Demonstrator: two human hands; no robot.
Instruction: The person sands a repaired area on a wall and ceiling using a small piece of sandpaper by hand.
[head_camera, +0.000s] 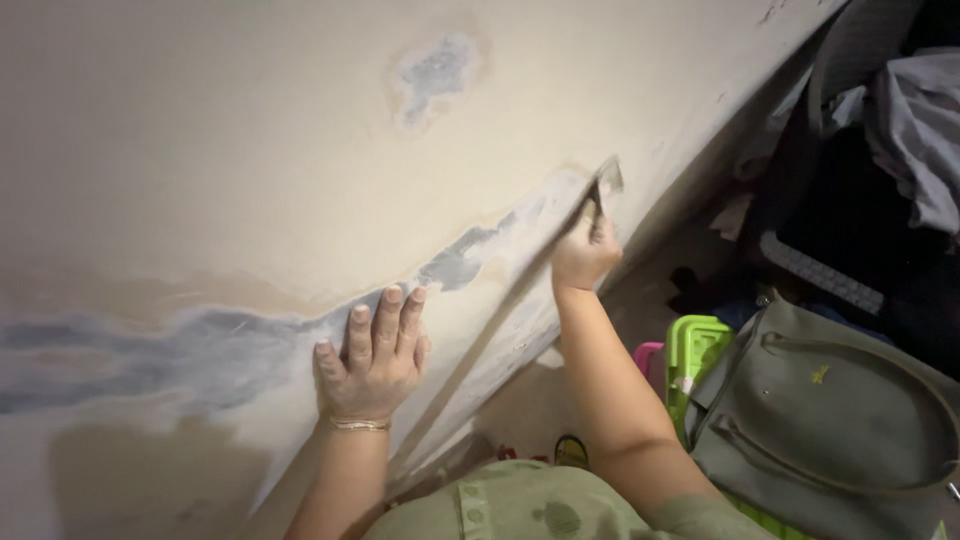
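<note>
My left hand (372, 352) lies flat against a cream wall (220, 150), fingers together, over a long grey patch (200, 350) where the paint has come off. A thin bracelet sits on that wrist. My right hand (583, 252) is closed around a metal scraper (603, 183), whose blade rests on the wall at the upper end of the bare grey streak. The scraper casts a long thin shadow down the wall. A smaller bare spot (432, 72) shows higher up.
A grey handbag (830, 410) lies at the lower right, partly over a bright green plastic box (695, 350) with a pink item beside it. Dark clothes and a grey garment (915, 130) are piled at the upper right.
</note>
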